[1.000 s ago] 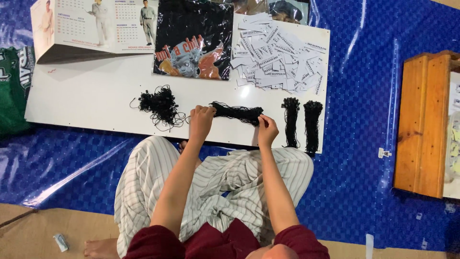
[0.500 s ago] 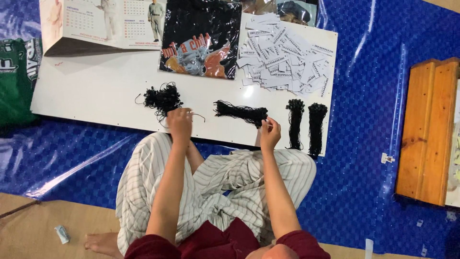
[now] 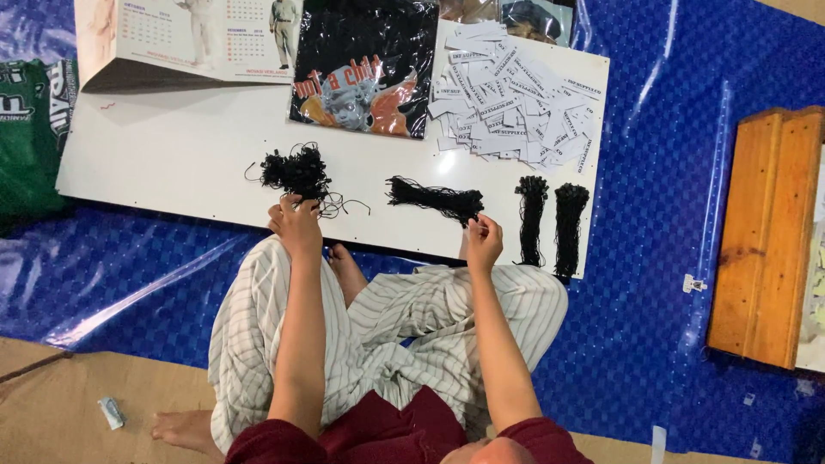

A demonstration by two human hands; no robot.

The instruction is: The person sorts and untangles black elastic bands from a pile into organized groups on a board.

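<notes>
Three tidy cord bundles (image 3: 531,219) lie right; the left hand (image 3: 296,225) pinches the tangled cord pile (image 3: 295,170), the right hand (image 3: 483,239) grips the middle bundle (image 3: 434,199).

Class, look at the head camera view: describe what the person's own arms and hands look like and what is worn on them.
Both forearms are bare. Dark red sleeves cover only the upper arms at the bottom of the picture. The left hand and the right hand are bare too: no gloves, and no watch, ring or bracelet that can be made out.
</notes>
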